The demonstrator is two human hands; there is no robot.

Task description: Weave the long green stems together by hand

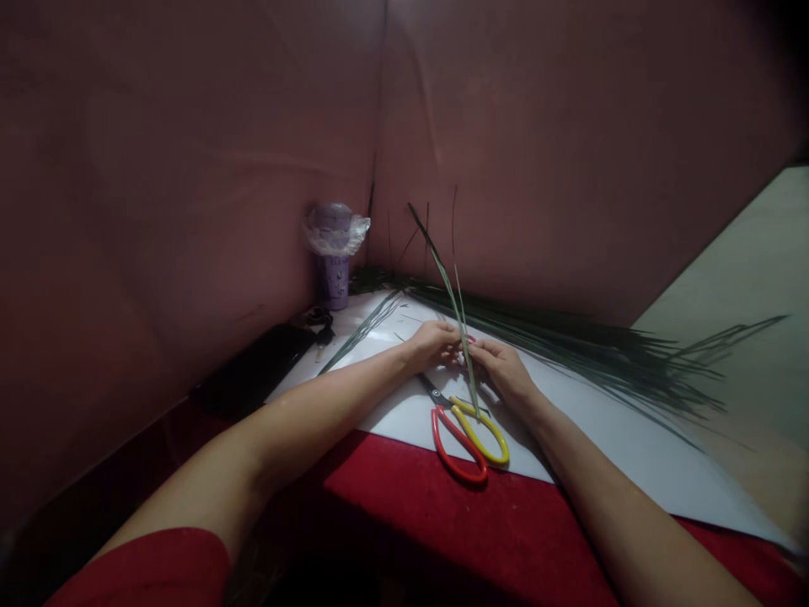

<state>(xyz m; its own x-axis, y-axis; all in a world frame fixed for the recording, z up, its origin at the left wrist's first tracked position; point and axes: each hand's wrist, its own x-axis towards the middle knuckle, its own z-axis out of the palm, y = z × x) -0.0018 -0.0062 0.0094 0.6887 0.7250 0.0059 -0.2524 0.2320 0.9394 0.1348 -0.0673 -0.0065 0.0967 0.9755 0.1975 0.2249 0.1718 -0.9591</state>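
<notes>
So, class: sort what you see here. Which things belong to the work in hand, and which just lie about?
In the work:
left hand
right hand
green leaf strip pinched between both hands
pile of leaf strips
white sheet
scissors, close by but untouched

Lying about:
purple cup
dark flat object
keys

Scissors: dull grey metal blades, glossy plastic handles, one red and one yellow. Sheet: smooth, matt white paper or board. Cloth: red, napped, matt fabric over the counter. Leaf strips and leaf pile: thin, fibrous green plant material with a faint sheen. Cup: purple plastic, wrapped at the top in clear, crinkled, shiny film.
</notes>
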